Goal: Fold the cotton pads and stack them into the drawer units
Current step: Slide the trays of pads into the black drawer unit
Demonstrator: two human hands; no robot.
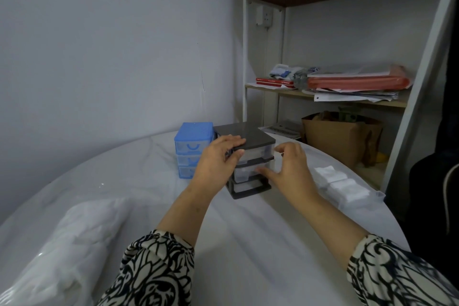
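Observation:
A dark grey drawer unit (250, 136) with clear drawers stands at the far middle of the white table (248, 231). My left hand (218, 159) rests on its lid with straight fingers, the thumb against the front left edge. In front of the drawers is my right hand (290, 169), its thumb touching the middle drawer and its fingers loosely curled by the top drawer's right corner. It holds no pad. A blue drawer unit (192, 136) stands just left of the grey one, all drawers closed. White cotton pads (340, 184) lie in a row on clear plastic at the right.
A large clear bag of white material (69, 243) lies at the table's near left. Behind the table to the right stands a shelf (323, 97) with papers and red folders, and a brown cardboard box (335, 136) sits below it. A wall runs along the left.

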